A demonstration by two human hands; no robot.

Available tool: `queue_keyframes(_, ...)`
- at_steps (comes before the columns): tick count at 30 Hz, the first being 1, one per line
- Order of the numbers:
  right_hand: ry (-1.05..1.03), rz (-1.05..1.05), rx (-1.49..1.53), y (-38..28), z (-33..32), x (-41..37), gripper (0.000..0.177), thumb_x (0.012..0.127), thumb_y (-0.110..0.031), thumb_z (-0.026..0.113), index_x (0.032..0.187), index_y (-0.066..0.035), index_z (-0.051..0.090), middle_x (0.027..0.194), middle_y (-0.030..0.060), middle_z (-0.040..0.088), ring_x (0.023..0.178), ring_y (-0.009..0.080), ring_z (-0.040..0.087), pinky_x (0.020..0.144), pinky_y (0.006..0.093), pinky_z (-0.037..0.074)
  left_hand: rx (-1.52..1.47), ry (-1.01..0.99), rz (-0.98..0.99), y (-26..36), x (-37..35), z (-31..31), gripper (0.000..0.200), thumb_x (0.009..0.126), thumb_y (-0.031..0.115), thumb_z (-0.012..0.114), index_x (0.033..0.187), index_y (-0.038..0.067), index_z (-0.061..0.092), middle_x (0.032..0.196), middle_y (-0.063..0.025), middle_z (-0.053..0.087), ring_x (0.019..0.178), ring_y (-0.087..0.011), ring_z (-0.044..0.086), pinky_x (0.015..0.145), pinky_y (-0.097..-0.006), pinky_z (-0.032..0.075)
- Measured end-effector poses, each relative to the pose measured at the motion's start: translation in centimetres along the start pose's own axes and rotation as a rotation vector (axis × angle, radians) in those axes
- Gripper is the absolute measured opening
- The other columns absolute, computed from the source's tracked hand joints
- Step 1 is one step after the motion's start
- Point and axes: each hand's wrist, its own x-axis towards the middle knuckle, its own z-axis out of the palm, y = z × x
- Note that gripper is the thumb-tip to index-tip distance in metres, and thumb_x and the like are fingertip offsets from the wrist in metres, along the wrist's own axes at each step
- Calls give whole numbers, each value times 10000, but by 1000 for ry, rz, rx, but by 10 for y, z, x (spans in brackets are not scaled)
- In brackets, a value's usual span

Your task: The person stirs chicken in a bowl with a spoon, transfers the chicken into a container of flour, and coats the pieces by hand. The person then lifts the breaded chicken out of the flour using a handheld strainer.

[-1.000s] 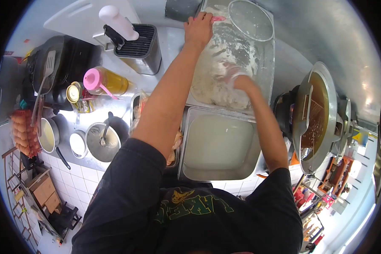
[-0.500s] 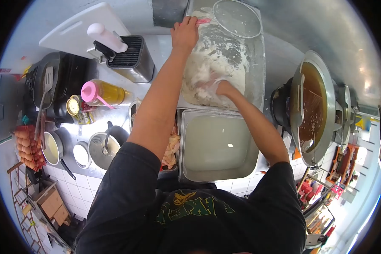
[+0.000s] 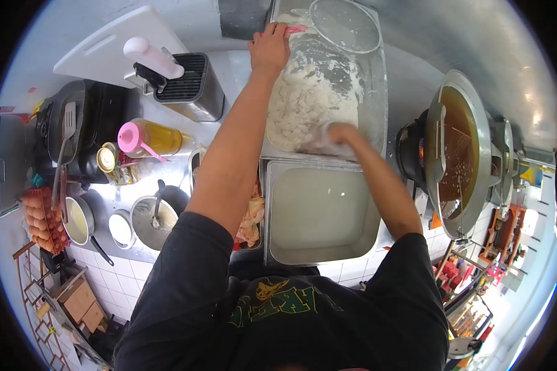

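A metal tray of white flour [image 3: 370, 105] lies at the far middle of the counter, with floured pieces heaped in it [image 3: 306, 105]. My left hand [image 3: 270, 46] grips the tray's far left rim. My right hand [image 3: 340, 136], coated in flour and blurred, is down in the flour at the tray's near edge; whether it holds a piece cannot be told. A round sieve [image 3: 345, 26] rests on the tray's far end.
Nearer me stands a deep tray of pale batter [image 3: 319, 210]. A wok of brown oil [image 3: 455, 154] is on a burner at right. At left are an oil bottle with pink cap [image 3: 148, 137], pots [image 3: 151, 213], eggs [image 3: 40, 213], a knife block [image 3: 182, 77] and a cutting board [image 3: 117, 40].
My right hand swept from the right of the flour heap to its middle, then to the tray's near edge. My left hand stayed on the rim.
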Motion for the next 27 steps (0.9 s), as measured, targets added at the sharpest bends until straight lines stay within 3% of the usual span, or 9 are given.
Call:
queue_keyframes(5,139,-75,440,-28,16,17,1030,689,-554,744,1407,68,344,1368,280,463,1263,361,461,1058,364,358,-52,-88,-31,4,5,-6,256,945,280,519,1191,220,555,1237,14,551,1052,-342,546,875,-520,418)
queue_keyframes(9,334,-155,431,-18,-5,15,1028,662,-454,802,1411,68,330,1349,279,480,1238,354,483,1043,351,375,-50,-66,-47,1,2,-7,245,939,276,526,1172,208,556,1229,8,549,1048,-353,545,875,-530,416)
queue_keyframes(12,493,-286,711,-7,-20,26,958,617,-427,800,1391,-9,419,1230,249,585,1082,343,596,925,374,470,2,3,27,-2,2,-1,225,944,297,520,1149,212,562,1176,-18,576,973,-379,576,790,-534,457)
queue_keyframes(14,656,-267,-55,-5,-13,46,810,698,-317,771,1346,38,439,1155,243,622,1014,363,615,882,395,481,5,-1,27,-2,0,-1,228,944,296,520,1152,212,561,1175,-17,576,973,-378,576,789,-533,457)
queue_keyframes(15,663,-269,-53,-9,-11,64,810,698,-317,771,1346,38,439,1155,243,622,1014,363,615,882,395,481,-1,-1,25,-1,2,-2,230,944,295,521,1155,212,560,1174,-17,575,972,-378,576,788,-532,458)
queue_keyframes(17,160,-99,-474,-31,-8,96,725,712,-262,732,1323,27,471,1111,251,633,981,378,625,869,423,483,8,-46,4,1,4,-6,234,941,280,523,1160,207,562,1205,-11,560,1006,-367,563,833,-532,438)
queue_keyframes(23,310,-149,-40,-25,-6,36,876,718,-396,727,1390,41,371,1120,295,616,1054,395,601,923,413,463,-39,-55,-15,2,1,-5,238,944,287,522,1165,208,563,1217,-3,558,1018,-365,559,858,-533,434)
queue_keyframes(25,417,-76,555,-15,-18,7,943,711,-471,737,1402,46,356,1186,313,585,1113,381,583,948,394,448,-33,-26,-33,-3,-1,-3,239,948,303,518,1166,216,562,1199,-8,570,1001,-376,569,837,-536,450)
queue_keyframes(27,550,-316,-222,23,-28,16,930,696,-429,766,1391,44,371,1283,341,506,1168,410,536,1011,380,410,-19,-52,-31,1,1,-5,228,940,286,529,1153,213,564,1227,12,553,1036,-348,549,877,-529,418)
